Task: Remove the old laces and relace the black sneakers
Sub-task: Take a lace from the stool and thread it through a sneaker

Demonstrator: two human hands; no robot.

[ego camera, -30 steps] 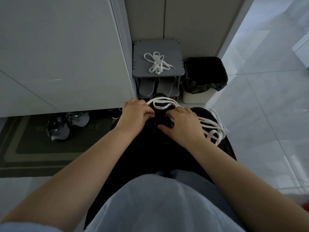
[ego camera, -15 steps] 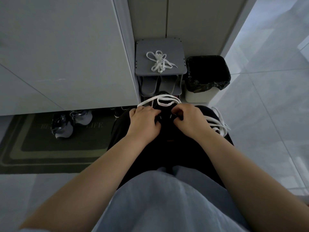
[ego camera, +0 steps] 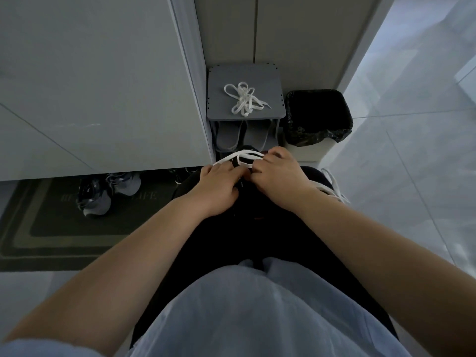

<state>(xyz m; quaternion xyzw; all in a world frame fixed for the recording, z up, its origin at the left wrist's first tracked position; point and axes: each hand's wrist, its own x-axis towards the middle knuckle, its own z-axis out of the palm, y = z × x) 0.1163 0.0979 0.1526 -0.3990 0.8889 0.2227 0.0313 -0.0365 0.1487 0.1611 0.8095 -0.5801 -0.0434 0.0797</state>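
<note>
A black sneaker [ego camera: 244, 199] rests on my lap, dark against my black trousers and mostly hidden by my hands. My left hand [ego camera: 219, 186] lies on the shoe's left side with its fingers on a white lace [ego camera: 242, 158]. My right hand [ego camera: 278, 176] is closed on the same lace at the shoe's toe end, where the lace makes flat loops. More white lace [ego camera: 332, 189] trails over my right thigh. A second bundle of white laces [ego camera: 244, 99] lies on the grey stool.
The grey stool [ego camera: 268, 78] stands against the wall ahead, with grey slippers [ego camera: 239, 135] under it. A bin with a black liner [ego camera: 318, 117] is to its right. Grey sneakers [ego camera: 108, 191] sit on a dark doormat [ego camera: 51, 235] at the left.
Both hands have moved forward along the shoe toward its toe end. My right hand has gone from lying flat on the shoe to closed on the lace loops.
</note>
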